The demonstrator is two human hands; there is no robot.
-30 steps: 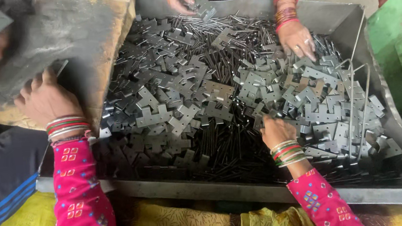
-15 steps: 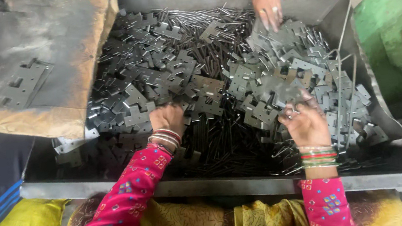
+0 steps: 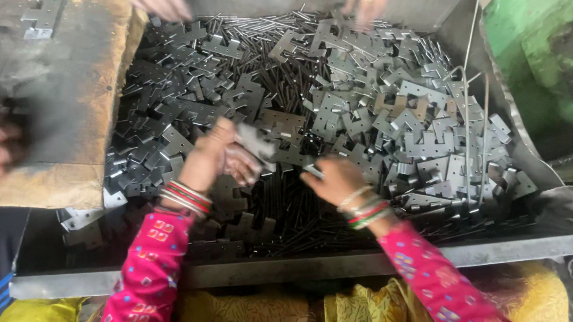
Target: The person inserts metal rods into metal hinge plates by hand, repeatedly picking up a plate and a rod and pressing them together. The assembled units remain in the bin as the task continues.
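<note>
Soft daylight falling evenly, metal plates (image 3: 395, 110) glinting dully, hands (image 3: 219, 157) smearing with motion blur, corners darkening.

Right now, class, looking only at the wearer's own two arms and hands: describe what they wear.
Both arms wear bright pink sleeves printed with small coloured square motifs. The left hand has a stack of bangles at the wrist, mostly red with pale and green ones. The right hand wears pale, red and green bangles. No gloves.

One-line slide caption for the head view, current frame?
Left hand holds a flat metal plate, right hand pinches a small piece, over a metal tray heaped with notched plates and pins.
</note>
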